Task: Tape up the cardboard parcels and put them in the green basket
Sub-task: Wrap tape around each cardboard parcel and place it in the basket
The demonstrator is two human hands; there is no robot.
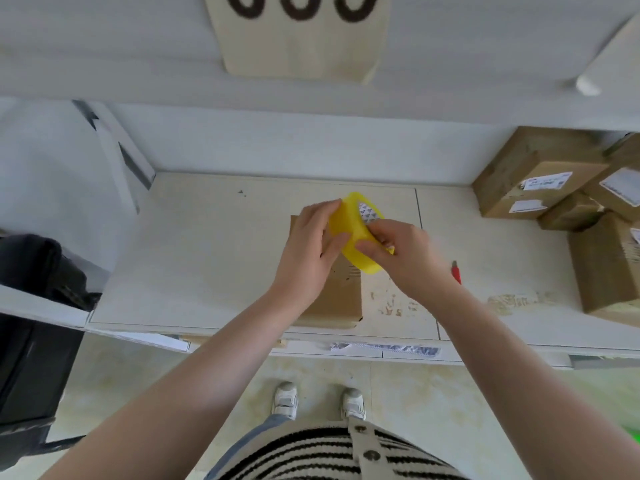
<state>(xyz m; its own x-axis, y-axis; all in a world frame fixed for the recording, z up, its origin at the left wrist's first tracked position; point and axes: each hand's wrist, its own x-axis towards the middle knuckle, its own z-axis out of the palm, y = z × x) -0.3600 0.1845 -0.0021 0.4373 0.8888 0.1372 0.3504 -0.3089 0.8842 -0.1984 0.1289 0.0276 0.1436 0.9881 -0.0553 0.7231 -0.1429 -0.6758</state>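
A yellow roll of tape is held over a brown cardboard parcel that lies on the white table. My left hand holds the roll from the left, thumb against its side. My right hand grips the roll from the right, fingers curled over its rim. The parcel's far part is hidden under both hands. A sliver of bright green shows at the lower right edge; I cannot tell what it is.
Several more cardboard parcels are stacked at the table's right end. A small red tool lies right of my right hand. A black bag sits at the left. A strip of tape sticks along the table's front edge.
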